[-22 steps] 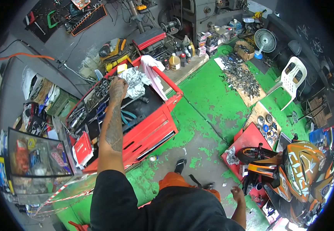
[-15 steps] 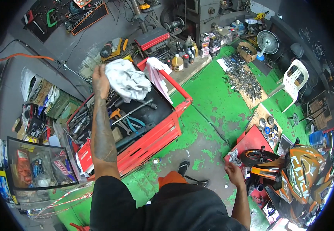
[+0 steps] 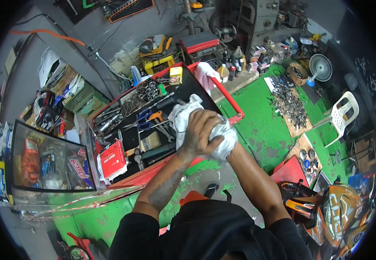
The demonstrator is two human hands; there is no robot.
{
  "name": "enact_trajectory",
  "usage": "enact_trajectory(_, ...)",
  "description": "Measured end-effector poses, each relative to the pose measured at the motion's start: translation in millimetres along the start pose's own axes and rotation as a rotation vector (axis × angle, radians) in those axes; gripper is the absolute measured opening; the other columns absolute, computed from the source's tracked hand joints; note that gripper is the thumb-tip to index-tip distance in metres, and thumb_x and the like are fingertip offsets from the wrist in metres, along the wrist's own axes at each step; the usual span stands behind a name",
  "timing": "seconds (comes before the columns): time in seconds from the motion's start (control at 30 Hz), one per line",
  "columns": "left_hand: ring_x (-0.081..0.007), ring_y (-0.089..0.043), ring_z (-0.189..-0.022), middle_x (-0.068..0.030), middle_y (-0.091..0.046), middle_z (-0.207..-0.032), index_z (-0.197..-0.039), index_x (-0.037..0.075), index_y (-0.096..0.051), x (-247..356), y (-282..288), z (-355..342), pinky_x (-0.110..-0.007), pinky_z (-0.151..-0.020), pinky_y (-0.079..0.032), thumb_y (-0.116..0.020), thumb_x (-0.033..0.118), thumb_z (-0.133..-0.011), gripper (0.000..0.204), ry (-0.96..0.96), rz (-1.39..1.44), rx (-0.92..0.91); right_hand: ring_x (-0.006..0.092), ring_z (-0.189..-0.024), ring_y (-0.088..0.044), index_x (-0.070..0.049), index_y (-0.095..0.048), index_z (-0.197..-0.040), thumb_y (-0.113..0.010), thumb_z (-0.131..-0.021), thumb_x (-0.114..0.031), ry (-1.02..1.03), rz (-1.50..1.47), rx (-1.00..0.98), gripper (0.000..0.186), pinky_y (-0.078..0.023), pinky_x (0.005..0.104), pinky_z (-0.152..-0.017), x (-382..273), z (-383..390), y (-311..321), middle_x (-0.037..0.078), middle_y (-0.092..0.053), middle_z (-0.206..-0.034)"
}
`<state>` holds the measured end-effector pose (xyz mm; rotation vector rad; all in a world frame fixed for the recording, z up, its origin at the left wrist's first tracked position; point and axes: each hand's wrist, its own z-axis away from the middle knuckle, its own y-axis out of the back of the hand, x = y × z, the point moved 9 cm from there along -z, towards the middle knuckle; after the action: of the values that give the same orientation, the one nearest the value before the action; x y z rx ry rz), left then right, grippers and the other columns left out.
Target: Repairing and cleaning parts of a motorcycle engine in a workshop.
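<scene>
A crumpled white rag (image 3: 187,117) is bunched between my two hands, over the near right side of the red tool cart (image 3: 231,119). My left hand (image 3: 203,131) lies across it with its fingers curled over the cloth. My right wrist (image 3: 236,152) runs into the rag from the right, and the cloth and my left hand hide those fingers. Beside the rag, on the cart's dark top, lie orange-handled pliers (image 3: 156,116), blue-handled scissors (image 3: 144,118) and a wrench (image 3: 167,131). Several sockets (image 3: 148,90) stand farther back.
A red box (image 3: 112,160) sits at the cart's left end. A pink cloth (image 3: 206,76) hangs on its far rail. An orange motorcycle (image 3: 339,208) stands at right, near a white plastic chair (image 3: 341,113). Metal parts (image 3: 290,106) cover cardboard on the green floor.
My left hand has brought the rag nearer and rightward from above the cart's far side. The right hand has come up from beside the motorcycle to meet it. The view has shifted too.
</scene>
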<state>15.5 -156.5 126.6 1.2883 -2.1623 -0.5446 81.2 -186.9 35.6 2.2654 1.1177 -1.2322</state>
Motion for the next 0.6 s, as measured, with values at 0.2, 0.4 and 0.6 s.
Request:
enact_trajectory(0.2, -0.0331, -0.063, -0.079, -0.0137, -0.064, -0.089, -0.085, 0.001, -0.065, -31, 25, 34, -0.046, -0.071, -0.048, -0.052, 0.045, -0.095, 0.047, -0.068, 0.009, 0.217, 0.0100, -0.077, -0.062, -0.014, -0.061, -0.101, -0.058, -0.096, -0.030, -0.930, -0.788, 0.026, 0.017, -0.050, 0.0248, -0.062, 63, 52, -34, -0.002, -0.062, -0.090)
enact_trajectory(0.4, -0.0350, -0.063, -0.085, -0.0125, -0.065, -0.092, -0.098, 0.002, -0.062, -107, 24, 39, -0.048, -0.081, -0.049, -0.057, 0.021, -0.093, 0.020, 0.622, 0.393, 0.388, 0.0226, -0.126, -0.049, 0.001, -0.047, -0.135, -0.046, -0.103, -0.033, -0.638, -0.295, 0.102, 0.047, -0.035, 0.0411, -0.111, -12, 2, -31, 0.013, -0.051, -0.136)
enact_trajectory(0.6, -0.0435, -0.022, -0.146, -0.0096, -0.037, -0.155, -0.122, 0.008, -0.061, -46, -65, 26, -0.050, -0.116, -0.028, -0.061, 0.013, -0.088, 0.034, 0.418, 0.237, 0.357, 0.0266, -0.126, -0.049, 0.001, -0.041, -0.144, -0.050, -0.097, -0.058, -0.660, -0.663, 0.354, 0.075, -0.040, 0.0359, -0.107, 12, -19, 25, 0.015, -0.049, -0.140)
